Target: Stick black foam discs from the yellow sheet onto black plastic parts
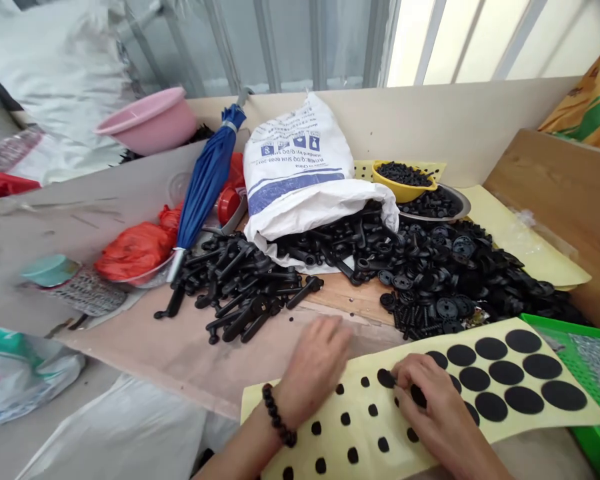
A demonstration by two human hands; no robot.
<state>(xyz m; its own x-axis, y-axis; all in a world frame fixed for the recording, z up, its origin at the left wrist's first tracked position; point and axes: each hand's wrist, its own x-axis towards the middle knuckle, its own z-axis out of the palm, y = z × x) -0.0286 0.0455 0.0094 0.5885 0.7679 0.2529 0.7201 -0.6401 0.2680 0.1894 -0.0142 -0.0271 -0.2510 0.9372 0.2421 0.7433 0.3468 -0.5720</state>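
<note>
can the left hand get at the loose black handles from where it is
Probably yes: the left hand is near the loose black handles, and mostly pinkish tabletop lies between, with no tall object blocking the way.

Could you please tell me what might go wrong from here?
The black disc at the fingertips of the right hand could crease or slip if pulled unevenly. The sheet overlaps the green tray, so a tug might disturb the tray. The yellow bowl, heaped with small parts, appears to lean on the metal bowl and might tip if knocked.
</note>
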